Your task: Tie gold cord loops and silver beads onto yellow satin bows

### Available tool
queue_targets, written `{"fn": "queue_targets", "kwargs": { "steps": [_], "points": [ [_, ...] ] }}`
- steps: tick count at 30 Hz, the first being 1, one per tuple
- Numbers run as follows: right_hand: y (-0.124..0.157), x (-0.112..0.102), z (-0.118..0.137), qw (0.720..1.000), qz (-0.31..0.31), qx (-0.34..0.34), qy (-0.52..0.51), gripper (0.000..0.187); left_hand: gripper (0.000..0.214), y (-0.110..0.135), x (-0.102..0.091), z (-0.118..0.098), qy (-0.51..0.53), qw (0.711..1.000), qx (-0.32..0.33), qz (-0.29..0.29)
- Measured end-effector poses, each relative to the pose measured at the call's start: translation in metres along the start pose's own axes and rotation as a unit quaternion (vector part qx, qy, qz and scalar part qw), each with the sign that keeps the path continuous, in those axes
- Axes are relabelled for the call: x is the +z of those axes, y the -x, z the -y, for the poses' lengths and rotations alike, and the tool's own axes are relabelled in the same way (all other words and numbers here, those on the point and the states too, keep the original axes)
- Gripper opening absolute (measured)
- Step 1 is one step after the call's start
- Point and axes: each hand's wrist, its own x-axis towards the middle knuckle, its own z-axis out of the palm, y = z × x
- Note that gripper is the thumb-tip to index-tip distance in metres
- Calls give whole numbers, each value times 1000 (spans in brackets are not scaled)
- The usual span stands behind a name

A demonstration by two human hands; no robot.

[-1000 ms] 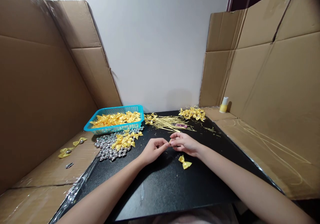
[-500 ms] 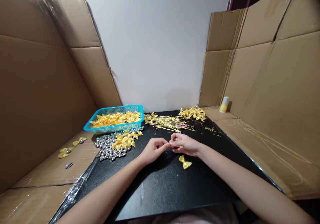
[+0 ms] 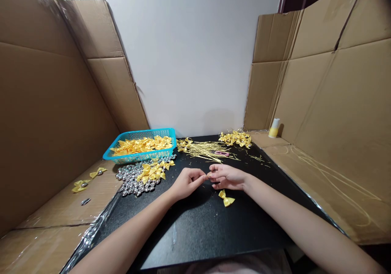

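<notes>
My left hand (image 3: 191,182) is over the black table, thumb and forefinger pinched together. Whatever lies in that pinch is too small to make out. Facing it, my right hand (image 3: 229,177) has its fingers loosely spread, their tips touching or almost touching the left fingertips. I see nothing I can name in it. A yellow ribbon bow (image 3: 226,198) lies on the table just below my right hand. Beyond the hands is a loose heap of gold twist ties (image 3: 204,149), with a pink tool (image 3: 222,153) lying on it.
At the left stands a blue basket (image 3: 105,156) of yellow bows, with silver beads (image 3: 131,180) and more bows before it. Finished-looking bows with beads (image 3: 235,138) are piled at the back right. Cardboard walls (image 3: 336,115) flank the table; a thread spool (image 3: 274,128) stands right.
My right hand's fingers have loosened and spread a little, its fingertips still by the left pinch. My left hand has hardly moved.
</notes>
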Motion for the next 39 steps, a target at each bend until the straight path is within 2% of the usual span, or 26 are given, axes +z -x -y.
{"fn": "queue_targets", "kwargs": {
  "steps": [12,21,27,32,34,35,36,39],
  "points": [
    [2,0,2,999,21,24,16,51,36,1,-8,1,-81,996,41,-1],
    [3,-3,4,995,33,-34,83,46,37,1,-10,-3,-57,998,28,6],
    [0,-1,4,987,-26,-72,140,41,39,1,-5,-1,9,1000,-21,15],
    [-2,1,4,966,-94,-158,181,25,40,0,-4,-1,90,993,-70,-11],
    [0,3,3,941,-117,-206,240,20,39,-1,-4,0,116,990,-72,-24],
    [1,4,2,913,-129,-242,302,18,38,-1,-4,0,126,989,-72,-28],
    [3,5,1,870,-141,-280,379,18,38,-1,-4,0,135,988,-71,-32],
    [6,7,-3,714,-166,-360,577,20,34,-2,-4,2,161,984,-71,-36]
  ]
}}
